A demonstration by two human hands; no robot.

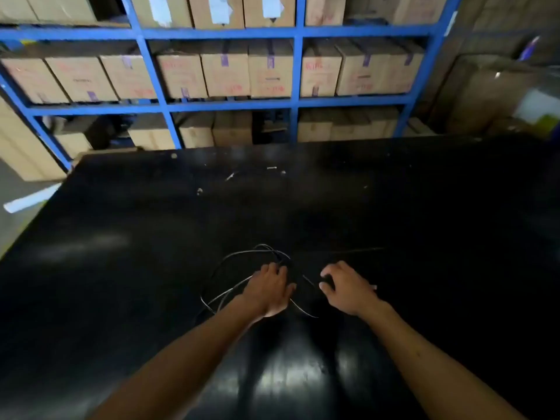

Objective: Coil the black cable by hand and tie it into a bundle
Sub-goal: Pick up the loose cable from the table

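Gathering looks to be the step in hand: the cable (242, 286) lies in loose, uneven loops on the black table (121, 222), near its front edge, not yet a tidy coil and not tied. The left hand (268, 291) rests palm down on the loops, fingers spread over the strands where they cross; whether it pinches any strand I cannot tell. The right hand (348, 287) sits just beside, fingers curled narrow around something small and dark, likely a cable end, though blur hides it. Next, I judge, the loops need drawing to one size and stacking before any tie, with the loose end kept free. Behind the table, blue shelves (298, 65) hold rows of closed boxes (269, 71); their contents are hidden.
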